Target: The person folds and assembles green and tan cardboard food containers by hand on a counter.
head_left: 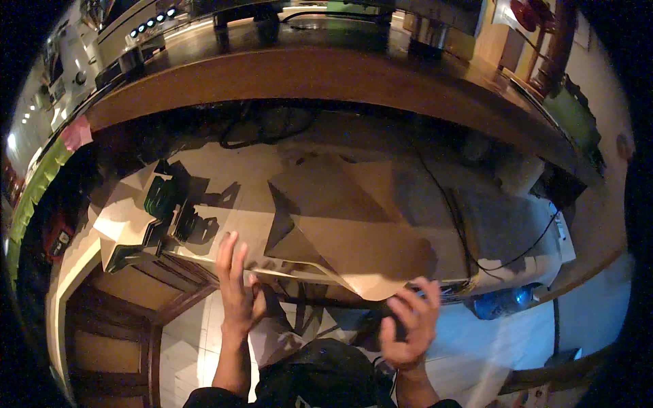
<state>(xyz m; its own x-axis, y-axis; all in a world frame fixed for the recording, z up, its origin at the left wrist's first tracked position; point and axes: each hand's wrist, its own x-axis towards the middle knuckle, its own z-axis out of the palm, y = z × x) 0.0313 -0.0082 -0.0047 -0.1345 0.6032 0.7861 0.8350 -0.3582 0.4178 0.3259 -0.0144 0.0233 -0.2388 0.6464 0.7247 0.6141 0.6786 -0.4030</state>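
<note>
A large brown sheet of paper or thin card (340, 217), creased and with pointed corners, lies on the pale work surface in front of me. Its near edge curls up and pokes past the front edge. My left hand (238, 292) is raised left of the sheet, fingers stretched out and holding nothing. At the sheet's near right corner, my right hand (413, 323) hovers with fingers spread and slightly bent, a little blurred. Whether its fingertips touch the paper I cannot tell. Nothing shows in its grasp.
Left stand dark green and black angular pieces (160, 197) beside a pale folded shape (126, 221). A black cable (452, 204) crosses the right side toward a white power strip (563, 234). A wooden shelf (306, 75) overhangs the back. A blue round object (500, 304) sits below right.
</note>
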